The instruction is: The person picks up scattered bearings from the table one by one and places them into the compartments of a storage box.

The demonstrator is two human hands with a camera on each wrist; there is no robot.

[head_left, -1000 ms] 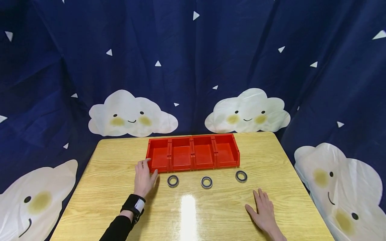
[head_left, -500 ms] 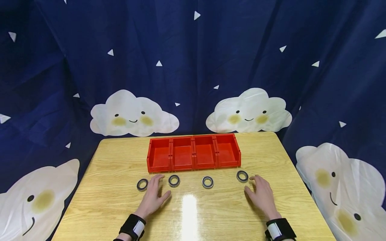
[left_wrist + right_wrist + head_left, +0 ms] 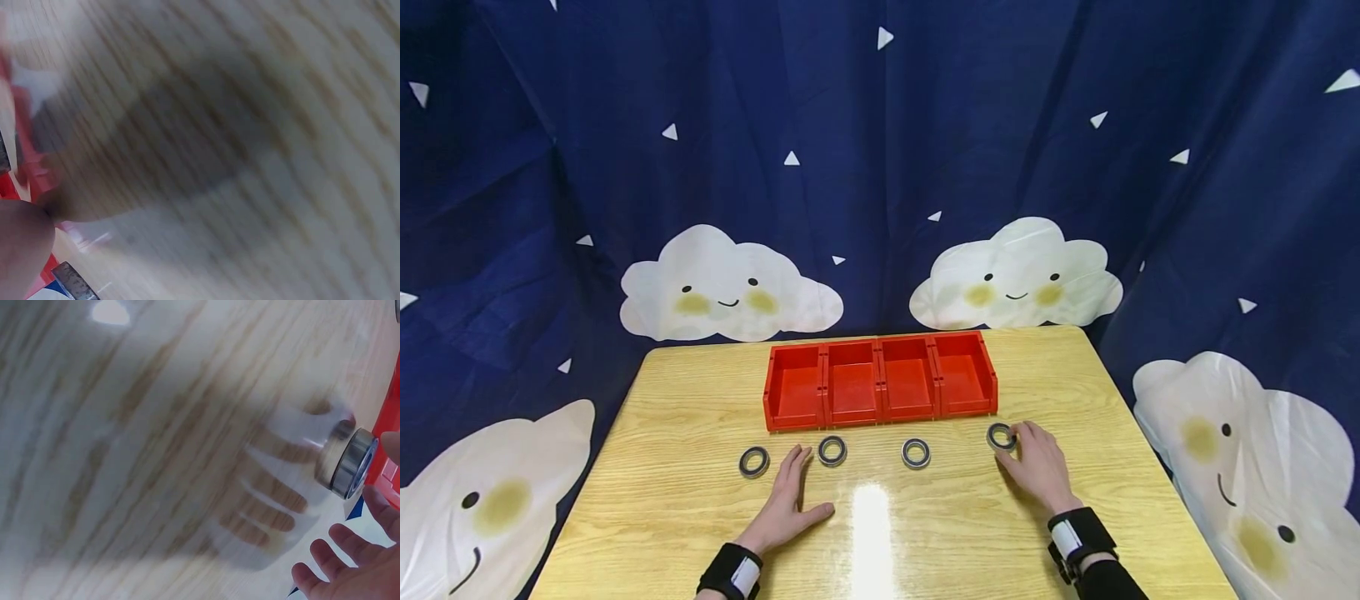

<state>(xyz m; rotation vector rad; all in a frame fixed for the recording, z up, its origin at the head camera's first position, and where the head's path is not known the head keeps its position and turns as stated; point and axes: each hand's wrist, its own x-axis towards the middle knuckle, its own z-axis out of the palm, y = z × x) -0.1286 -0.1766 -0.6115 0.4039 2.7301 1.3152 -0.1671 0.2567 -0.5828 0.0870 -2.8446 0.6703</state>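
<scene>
In the head view a row of ring-shaped ball bearings lies on the wooden table. My right hand [image 3: 1039,468] is at the rightmost bearing [image 3: 995,439], its thumb and index fingertip right at the ring's edge. The right wrist view shows this bearing's steel side [image 3: 355,464] between the spread thumb and index finger. My left hand [image 3: 784,510] is low over the table with relaxed fingers, holding nothing. It lies between the far-left bearing [image 3: 742,462] and the second bearing [image 3: 822,454]. Another bearing [image 3: 905,457] sits near the middle.
Behind the bearings stands a red bin row [image 3: 880,421] with several compartments. The wooden table [image 3: 685,400] extends to both sides. A dark blue curtain [image 3: 880,192] with clouds and triangles surrounds the back and sides.
My left hand has drawn back from the red bin's left corner, and the far-left bearing now shows there. My right hand has moved forward to the rightmost bearing.
</scene>
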